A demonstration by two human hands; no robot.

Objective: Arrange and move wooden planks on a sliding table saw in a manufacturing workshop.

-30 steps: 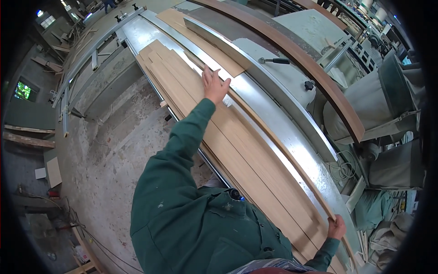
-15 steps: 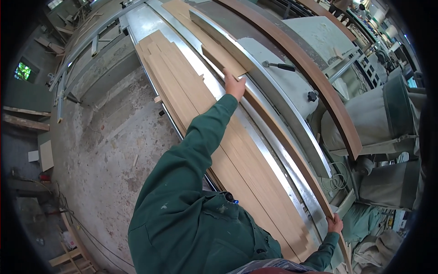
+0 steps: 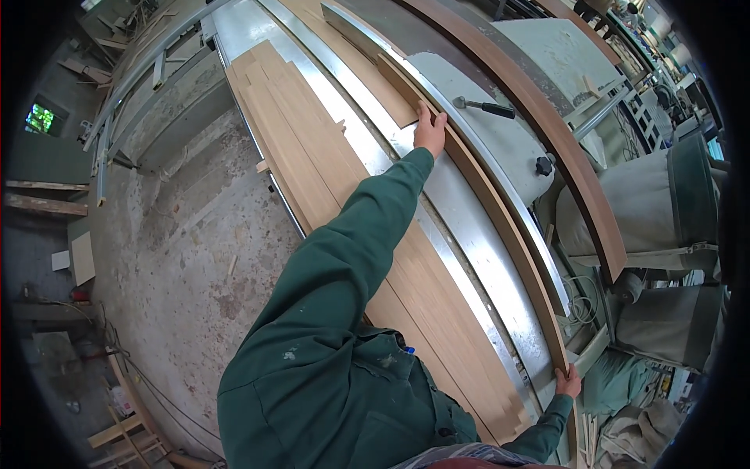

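Hands (image 3: 429,133) hold a plank (image 3: 509,224) along the shiny table (image 3: 461,199), beside patchy floor (image 3: 195,242).

Worn on the head, with wide fisheye, looking down from near past green jacket (image 3: 312,375) to left hand (image 3: 428,133) and right hand (image 3: 569,382).

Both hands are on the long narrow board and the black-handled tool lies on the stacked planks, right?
Not quite: the head view shows the black-handled tool on the pale surface beyond the board, not the stacked planks. Left hand and right hand are on the board.
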